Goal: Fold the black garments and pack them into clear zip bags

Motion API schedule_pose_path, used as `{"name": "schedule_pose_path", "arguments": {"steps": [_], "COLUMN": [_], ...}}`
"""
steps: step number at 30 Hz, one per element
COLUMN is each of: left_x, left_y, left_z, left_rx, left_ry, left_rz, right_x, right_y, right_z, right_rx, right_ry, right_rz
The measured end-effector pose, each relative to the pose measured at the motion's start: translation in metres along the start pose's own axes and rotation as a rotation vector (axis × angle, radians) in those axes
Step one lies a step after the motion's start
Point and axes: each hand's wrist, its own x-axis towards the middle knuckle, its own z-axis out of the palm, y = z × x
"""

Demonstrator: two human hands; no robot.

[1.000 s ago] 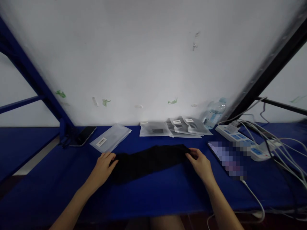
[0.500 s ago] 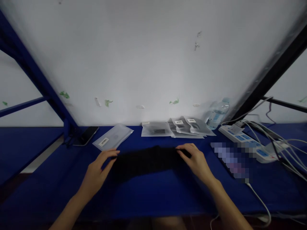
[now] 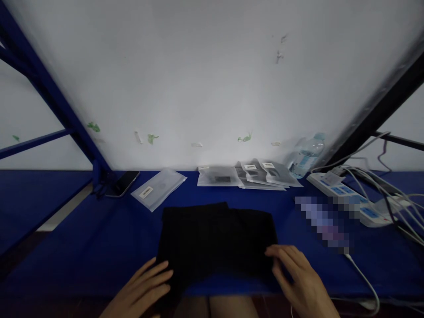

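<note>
A black cloth garment point(image 3: 212, 238), shaped like a pair of shorts, lies spread on the blue tabletop with its lower part towards me. My left hand point(image 3: 142, 287) rests at its lower left edge, fingers stretched out and spread over the cloth. At the right edge, my right hand point(image 3: 298, 276) has its thumb and fingertips drawn together on the black cloth. The dark fabric hides its folds and seams.
Behind the garment lie a clear zip bag point(image 3: 159, 189) with a label and several more filled bags point(image 3: 220, 176). A phone point(image 3: 123, 183) sits at left. To the right are a bottle point(image 3: 306, 157), a power strip point(image 3: 344, 194) with cables, and a blurred-out device point(image 3: 323, 223).
The garment, stretched in a narrow band between both pinching hands before, now lies wider and flatter. Both hands have come down towards me, and the left fingers have spread.
</note>
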Motion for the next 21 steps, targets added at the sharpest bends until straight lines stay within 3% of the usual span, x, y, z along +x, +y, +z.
{"name": "schedule_pose_path", "arguments": {"steps": [3, 5, 9, 13, 18, 21], "left_x": [0.026, 0.051, 0.095, 0.121, 0.153, 0.159], "left_y": [-0.027, -0.052, -0.084, -0.088, -0.095, -0.094], "left_z": [-0.009, -0.013, -0.017, -0.024, -0.031, -0.022], "left_rx": [0.115, 0.215, 0.305, 0.178, 0.077, 0.108], "left_ry": [0.142, 0.185, 0.118, 0.12, 0.367, 0.438], "left_rz": [0.029, 0.041, 0.083, 0.018, -0.275, -0.289], "right_x": [0.036, 0.064, 0.111, 0.142, 0.164, 0.155], "right_y": [-0.008, -0.012, -0.013, -0.006, 0.008, 0.016], "right_z": [0.008, 0.019, 0.04, 0.053, 0.061, 0.048], "right_rx": [0.044, 0.061, 0.028, 0.203, 0.483, 0.437], "right_ry": [0.063, 0.002, -0.203, -0.311, -0.094, -0.069], "right_rz": [0.029, 0.018, -0.012, 0.032, 0.274, 0.229]}}
